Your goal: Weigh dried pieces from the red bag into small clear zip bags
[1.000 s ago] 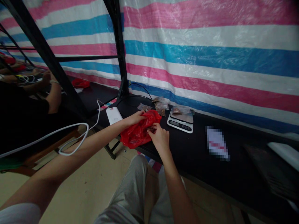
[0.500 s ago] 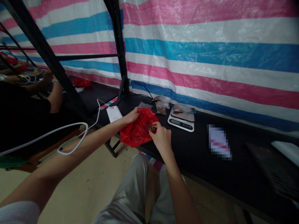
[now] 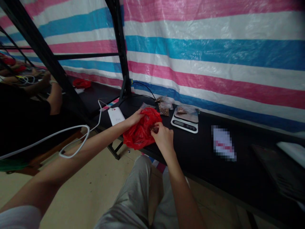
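Note:
A crumpled red plastic bag point(image 3: 137, 135) hangs over the front edge of the black table. My left hand point(image 3: 136, 117) is closed on the bag's upper left rim. On the bag's right side is my right hand point(image 3: 162, 135), its fingers closed around something small and brownish at the bag's mouth; I cannot make out what it is. Behind the bag lie small clear bags of brown bits point(image 3: 164, 109). To the right stands a white kitchen scale point(image 3: 184, 125) with another clear bag point(image 3: 187, 110) on its plate.
A white power bank point(image 3: 116, 116) with a white cable point(image 3: 99, 117) lies left of the bag. A black metal frame point(image 3: 121, 47) rises behind it. A blurred-out packet point(image 3: 223, 143) and a dark flat object point(image 3: 274, 168) lie at right. A co-worker's arm point(image 3: 55, 97) shows at left.
Both hands remain at the red bag. My right fingers have shifted slightly, and less of the brownish thing shows. The view has tilted slightly.

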Demonstrator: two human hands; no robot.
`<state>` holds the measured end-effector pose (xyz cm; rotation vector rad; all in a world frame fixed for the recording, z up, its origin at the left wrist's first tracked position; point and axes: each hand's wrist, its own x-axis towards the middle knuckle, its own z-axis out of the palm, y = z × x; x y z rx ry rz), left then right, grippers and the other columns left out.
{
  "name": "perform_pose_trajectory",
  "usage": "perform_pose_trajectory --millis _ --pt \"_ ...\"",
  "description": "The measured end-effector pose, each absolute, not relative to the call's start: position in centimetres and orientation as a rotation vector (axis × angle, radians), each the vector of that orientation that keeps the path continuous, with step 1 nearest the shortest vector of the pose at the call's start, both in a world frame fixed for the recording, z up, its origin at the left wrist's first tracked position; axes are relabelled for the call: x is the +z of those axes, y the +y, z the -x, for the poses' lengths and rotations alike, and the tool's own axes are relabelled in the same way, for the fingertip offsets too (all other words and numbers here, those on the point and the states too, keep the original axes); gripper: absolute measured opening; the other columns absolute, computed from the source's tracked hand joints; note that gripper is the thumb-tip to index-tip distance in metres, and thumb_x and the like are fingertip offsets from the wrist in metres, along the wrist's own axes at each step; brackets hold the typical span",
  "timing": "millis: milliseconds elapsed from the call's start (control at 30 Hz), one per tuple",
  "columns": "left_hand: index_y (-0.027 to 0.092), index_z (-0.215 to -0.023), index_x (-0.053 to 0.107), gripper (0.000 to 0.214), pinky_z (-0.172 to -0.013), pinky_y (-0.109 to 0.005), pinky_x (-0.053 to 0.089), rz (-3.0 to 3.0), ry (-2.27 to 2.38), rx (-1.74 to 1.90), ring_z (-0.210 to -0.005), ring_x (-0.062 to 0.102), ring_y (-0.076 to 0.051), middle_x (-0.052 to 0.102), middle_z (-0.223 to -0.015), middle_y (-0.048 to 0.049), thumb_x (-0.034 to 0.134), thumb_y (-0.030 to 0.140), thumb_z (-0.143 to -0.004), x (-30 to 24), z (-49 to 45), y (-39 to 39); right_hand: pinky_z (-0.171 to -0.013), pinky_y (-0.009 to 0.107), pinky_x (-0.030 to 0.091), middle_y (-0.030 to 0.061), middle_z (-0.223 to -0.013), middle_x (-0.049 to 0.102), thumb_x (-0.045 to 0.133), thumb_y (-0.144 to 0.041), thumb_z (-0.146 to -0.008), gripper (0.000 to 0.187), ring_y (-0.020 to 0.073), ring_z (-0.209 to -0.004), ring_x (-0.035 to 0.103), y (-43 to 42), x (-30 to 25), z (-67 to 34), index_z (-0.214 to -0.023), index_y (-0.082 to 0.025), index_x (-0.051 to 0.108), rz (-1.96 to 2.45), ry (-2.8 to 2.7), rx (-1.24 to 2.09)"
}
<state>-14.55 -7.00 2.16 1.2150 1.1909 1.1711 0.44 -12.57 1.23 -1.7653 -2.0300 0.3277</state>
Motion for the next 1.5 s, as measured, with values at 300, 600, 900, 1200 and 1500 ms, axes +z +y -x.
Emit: perform_pose_trajectory --millis 300,600,900,1200,1500 --pt "0.013 -0.077 0.054 0.015 -0.059 -0.023 0.043 -1.688 1.362 0.97 -0.065 0.053 -0.013 0.057 -0.071 0.0005 0.052 0.024 -0.067 2.2 14.6 -6.4 -0.075 0.031 0.033 0.0049 -0.09 0.068 0.057 -0.035 -0.076 0.032 0.0203 -0.089 0.062 -12.2 0.5 -0.6 -0.104 -0.02 0.051 1.77 -1.977 0.386" --pt "0.011 -0.099 0.06 0.047 -0.07 -0.028 0.046 -1.859 1.243 0.751 -0.078 0.059 -0.018 0.066 -0.086 -0.0046 0.068 0.034 -0.058 4.1 14.6 -7.5 -0.077 0.031 0.033 0.0054 -0.091 0.068 0.055 -0.034 -0.078 0.029 0.0193 -0.088 0.062 -12.2 0.3 -0.7 -0.103 -0.021 0.051 1.753 -1.958 0.39" --pt "0.013 -0.055 0.061 0.021 -0.058 -0.023 0.036 -2.185 1.597 0.574 -0.056 0.053 -0.016 0.05 -0.047 0.0015 0.068 0.033 -0.058 4.0 14.4 -6.7 -0.076 0.031 0.034 0.0055 -0.09 0.068 0.054 -0.034 -0.078 0.029 0.0199 -0.089 0.061 -12.4 -0.1 -0.4 -0.104 -0.021 0.05 1.752 -1.957 0.345" --pt "0.019 -0.076 0.064 0.025 -0.059 -0.022 0.034 -2.35 1.568 0.537 -0.062 0.055 -0.017 0.062 -0.069 -0.0033 0.058 0.042 -0.072 3.0 13.6 -6.8 -0.075 0.031 0.034 0.0067 -0.088 0.067 0.054 -0.036 -0.079 0.029 0.0201 -0.088 0.061 -12.3 -0.2 -0.4 -0.102 -0.019 0.051 1.764 -1.964 0.331" --pt "0.017 -0.055 0.055 0.03 -0.055 -0.023 0.029 -2.379 1.588 0.472 -0.052 0.047 -0.014 0.05 -0.051 0.0001 0.061 0.043 -0.069 3.4 13.8 -6.1 -0.075 0.032 0.034 0.0058 -0.092 0.067 0.054 -0.033 -0.079 0.029 0.0208 -0.088 0.061 -12.4 -0.5 -0.4 -0.104 -0.02 0.051 1.718 -1.933 0.317"
